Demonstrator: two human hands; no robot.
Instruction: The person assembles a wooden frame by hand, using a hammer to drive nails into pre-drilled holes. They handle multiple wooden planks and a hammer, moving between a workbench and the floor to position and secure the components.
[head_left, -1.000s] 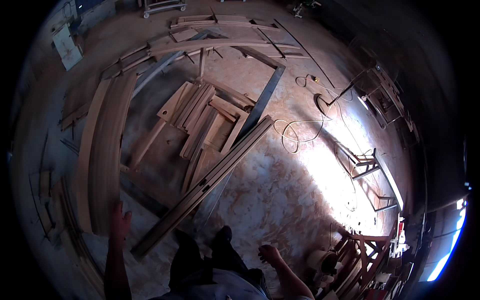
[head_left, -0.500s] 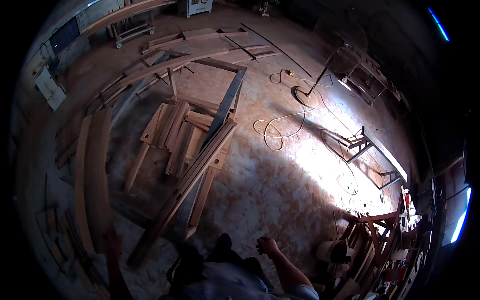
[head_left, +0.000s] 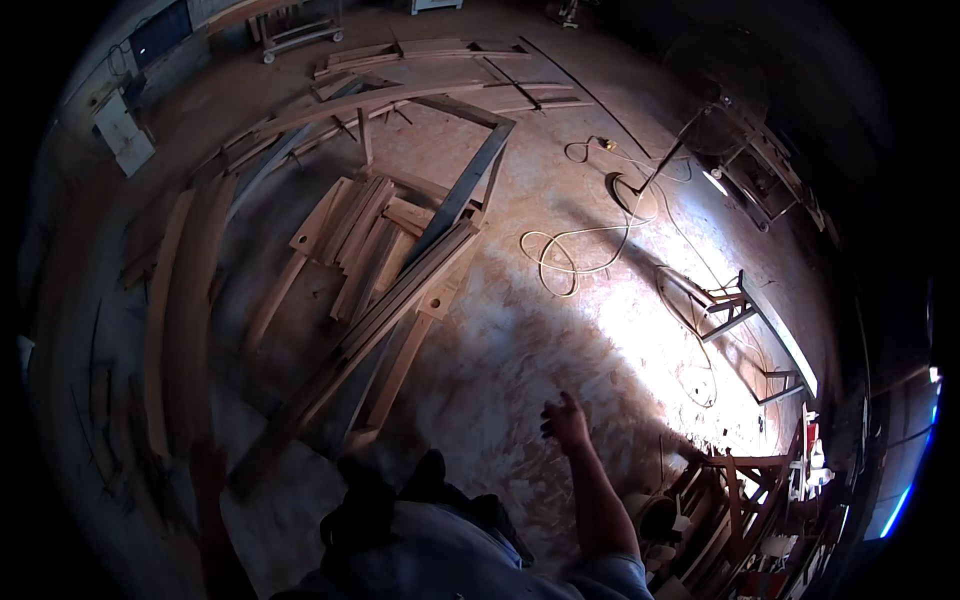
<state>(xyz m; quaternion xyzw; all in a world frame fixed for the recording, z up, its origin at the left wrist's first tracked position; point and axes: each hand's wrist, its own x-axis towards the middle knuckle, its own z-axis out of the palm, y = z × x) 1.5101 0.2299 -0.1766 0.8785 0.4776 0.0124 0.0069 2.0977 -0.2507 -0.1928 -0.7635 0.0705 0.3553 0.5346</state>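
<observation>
Right hand swings outward, left hand stays low by the timber

Since the earlier frame the right hand (head_left: 568,424) has moved forward over the floor (head_left: 510,350), and the view has shifted a little; the boards look to lie as they did. The right hand's grip is spread, its fingers loosely bent and apart, with nothing in it. The left hand (head_left: 208,468) hangs in shadow at the near end of the wide board (head_left: 190,320), between that board and the near ends of the long beams (head_left: 390,308). Whether it touches either, or how its grip stands, I cannot tell.

The wide board runs away along the person's left. The beams lie side by side, slanting across a grey frame (head_left: 458,190), with short timber pieces (head_left: 355,225) just left of them.

My judgement on handling: a board this long would likely sag or twist if raised by one end, so a wide grip, thumb over and fingers under, suits it best. The free right hand would serve as a steadying second hold. The shoes (head_left: 430,468) are near the beams, so firm footing clear of their ends matters.
</observation>
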